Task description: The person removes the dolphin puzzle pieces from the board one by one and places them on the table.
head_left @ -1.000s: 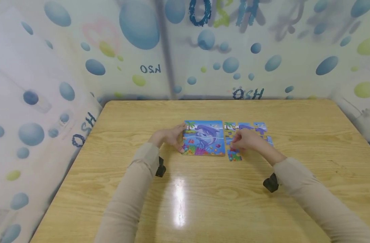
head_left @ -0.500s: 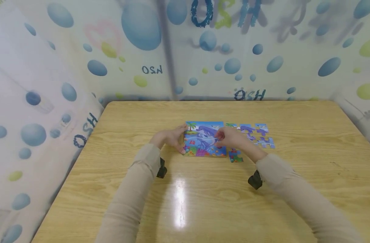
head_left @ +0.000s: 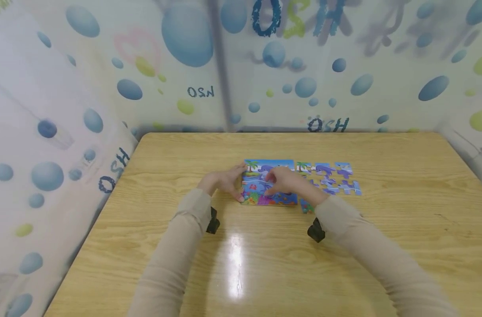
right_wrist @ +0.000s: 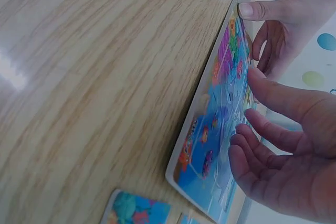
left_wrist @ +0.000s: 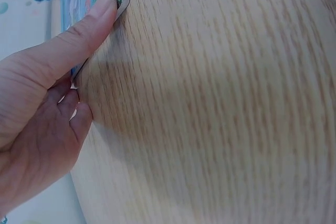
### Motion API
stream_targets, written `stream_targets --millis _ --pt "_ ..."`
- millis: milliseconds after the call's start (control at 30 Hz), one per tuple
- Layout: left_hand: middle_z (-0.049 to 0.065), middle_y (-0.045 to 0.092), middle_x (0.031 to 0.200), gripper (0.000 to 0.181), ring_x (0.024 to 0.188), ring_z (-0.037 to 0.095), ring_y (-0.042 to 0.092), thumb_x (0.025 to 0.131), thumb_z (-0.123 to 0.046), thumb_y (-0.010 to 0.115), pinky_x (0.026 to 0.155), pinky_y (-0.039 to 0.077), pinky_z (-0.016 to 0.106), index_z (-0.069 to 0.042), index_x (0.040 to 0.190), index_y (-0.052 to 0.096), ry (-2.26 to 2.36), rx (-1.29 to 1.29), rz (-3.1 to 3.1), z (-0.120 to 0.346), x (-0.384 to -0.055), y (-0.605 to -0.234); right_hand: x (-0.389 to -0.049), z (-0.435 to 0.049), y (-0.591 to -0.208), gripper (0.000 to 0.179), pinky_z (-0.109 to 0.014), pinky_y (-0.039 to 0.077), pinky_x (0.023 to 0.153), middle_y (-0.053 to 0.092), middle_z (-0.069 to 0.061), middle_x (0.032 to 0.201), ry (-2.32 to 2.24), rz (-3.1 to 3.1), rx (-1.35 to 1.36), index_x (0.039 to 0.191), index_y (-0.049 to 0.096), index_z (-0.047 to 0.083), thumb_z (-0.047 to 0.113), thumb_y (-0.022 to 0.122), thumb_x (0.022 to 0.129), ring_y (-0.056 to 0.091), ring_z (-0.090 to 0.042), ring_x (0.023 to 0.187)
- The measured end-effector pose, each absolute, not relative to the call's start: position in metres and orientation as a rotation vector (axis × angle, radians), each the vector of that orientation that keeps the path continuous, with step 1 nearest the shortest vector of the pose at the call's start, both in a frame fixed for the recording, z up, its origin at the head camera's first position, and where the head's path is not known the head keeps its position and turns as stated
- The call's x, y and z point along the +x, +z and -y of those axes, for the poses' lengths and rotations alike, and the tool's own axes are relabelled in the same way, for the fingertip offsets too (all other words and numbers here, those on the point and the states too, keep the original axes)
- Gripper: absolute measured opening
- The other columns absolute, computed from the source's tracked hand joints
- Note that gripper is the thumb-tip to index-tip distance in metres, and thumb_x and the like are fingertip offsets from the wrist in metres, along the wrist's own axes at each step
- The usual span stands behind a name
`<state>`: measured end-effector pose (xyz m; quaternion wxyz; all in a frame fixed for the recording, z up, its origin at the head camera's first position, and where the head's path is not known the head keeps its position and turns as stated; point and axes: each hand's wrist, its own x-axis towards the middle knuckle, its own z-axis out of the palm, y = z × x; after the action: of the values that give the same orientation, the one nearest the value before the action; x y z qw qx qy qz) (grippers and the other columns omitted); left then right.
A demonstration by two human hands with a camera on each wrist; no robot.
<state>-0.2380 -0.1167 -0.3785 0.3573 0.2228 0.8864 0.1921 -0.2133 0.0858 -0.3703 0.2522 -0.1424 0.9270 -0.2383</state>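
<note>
A dolphin picture board (head_left: 256,198) lies flat on the table, blue with sea animals and a palm tree. My left hand (head_left: 229,179) holds its left edge, thumb on the near corner and fingers at the far side. In the left wrist view, the thumb (left_wrist: 97,17) presses on the board's corner. Over the board's middle is my right hand (head_left: 286,180), fingers loosely bent and thumb apart; I see nothing held between them. In the right wrist view its fingertips (right_wrist: 239,153) are at the picture's surface. Whether they touch it is unclear.
Several loose jigsaw pieces (head_left: 324,168) with matching dolphin art lie right of the board, partly behind the right forearm. One piece (right_wrist: 139,208) shows near the board's corner. The wooden table (head_left: 177,149) meets a patterned wall (head_left: 241,66) at the back.
My right hand has moved left from the loose pieces onto the board's middle, its thumb and fingers spreading apart. The left hand stays at the board's left edge.
</note>
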Motion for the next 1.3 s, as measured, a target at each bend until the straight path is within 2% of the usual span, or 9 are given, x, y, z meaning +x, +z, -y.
stream_targets --millis 200,400,700,1000,1300 --pt "0.007 -0.017 0.153 0.108 0.142 0.024 -0.013 0.075 -0.025 0.074 0.118 -0.001 0.041 -0.009 0.147 -0.004 0.500 0.565 -2.286 0.117 -0.238 -0.377 -0.212 -0.077 -0.375 0.041 -0.031 0.051 0.077 0.059 -0.011 0.104 -0.626 -2.539 -0.410 0.106 0.060 0.002 0.022 0.076 0.074 0.055 -0.021 0.089" --pt "0.007 -0.017 0.153 0.108 0.142 0.024 -0.013 0.075 -0.024 0.074 0.118 -0.001 0.041 -0.009 0.147 -0.005 0.510 0.559 -2.280 0.116 -0.238 -0.377 -0.207 -0.069 -0.376 0.036 -0.026 0.047 0.066 0.058 -0.007 0.093 -0.579 -2.564 -0.400 0.099 0.058 0.002 0.018 0.076 0.073 0.049 -0.017 0.075" --pt "0.007 -0.017 0.154 0.106 0.142 0.024 -0.014 0.077 -0.025 0.073 0.118 -0.001 0.041 -0.008 0.147 -0.005 0.489 0.572 -2.271 0.115 -0.239 -0.379 -0.202 -0.069 -0.375 0.033 -0.026 0.049 0.069 0.059 -0.007 0.097 -0.613 -2.569 -0.385 0.097 0.056 0.003 0.015 0.075 0.074 0.050 -0.017 0.076" --pt "0.008 -0.017 0.154 0.106 0.142 0.024 -0.013 0.076 -0.024 0.073 0.118 0.000 0.041 -0.007 0.147 -0.004 0.478 0.572 -2.278 0.114 -0.239 -0.379 -0.203 -0.069 -0.377 0.034 -0.027 0.048 0.069 0.057 -0.006 0.094 -0.550 -2.585 -0.452 0.099 0.055 0.004 0.016 0.075 0.075 0.050 -0.018 0.079" --pt "0.007 -0.016 0.154 0.106 0.142 0.024 -0.013 0.076 -0.024 0.074 0.118 0.000 0.041 -0.008 0.147 -0.003 0.484 0.561 -2.276 0.113 -0.238 -0.377 -0.203 -0.070 -0.377 0.032 -0.024 0.043 0.061 0.053 -0.004 0.084 -0.568 -2.606 -0.478 0.093 0.055 0.006 0.015 0.077 0.072 0.047 -0.017 0.074"
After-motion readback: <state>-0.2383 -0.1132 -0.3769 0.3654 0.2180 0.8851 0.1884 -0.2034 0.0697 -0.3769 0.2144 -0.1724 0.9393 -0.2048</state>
